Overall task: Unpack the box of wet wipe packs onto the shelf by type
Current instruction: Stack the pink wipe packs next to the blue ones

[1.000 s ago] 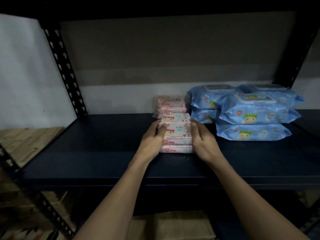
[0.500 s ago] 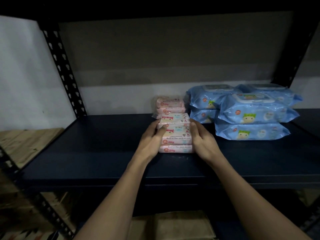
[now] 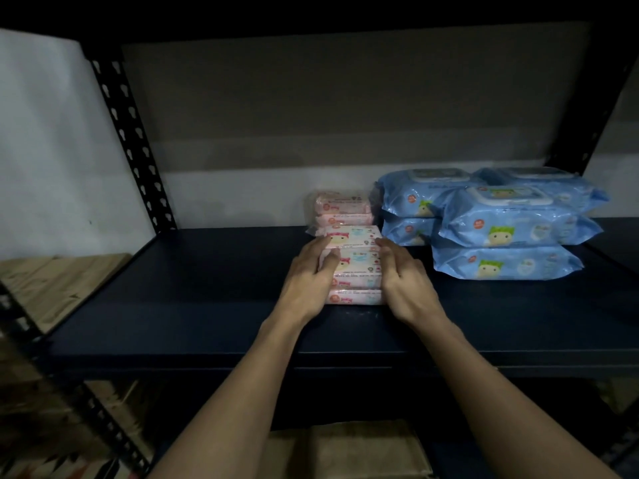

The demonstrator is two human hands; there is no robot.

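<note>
Spanning the whole view, a dark metal shelf (image 3: 173,305) is seen, carried on black perforated uprights (image 3: 133,146) with a pale wall behind. On its board, toward the back and right of the middle, the wet wipe packs are set in two groups by colour. To the right of the pink stack, the large blue packs (image 3: 501,233) are piled in two tiers: a front pile of two, and further piles behind it against the wall. The front pink stack (image 3: 352,264) is made of small packs laid flat one on another, standing just beside the blue packs. Directly behind the pink stack a second, shorter pile of pink packs (image 3: 340,210) is placed, nearer the wall.

The pink stack is clasped from both sides. The left hand (image 3: 307,281) is pressed against its left face, with the thumb curled over the front of an upper pack and the fingers reaching along the side. The right hand (image 3: 404,285) is laid against its right face, fingers curved along the side of the stack. Below the shelf's front edge, under the pink stack, the top of a brown cardboard box (image 3: 345,451) is partly visible. Left of the shelf, pale wooden boards (image 3: 58,285) are seen.
</note>
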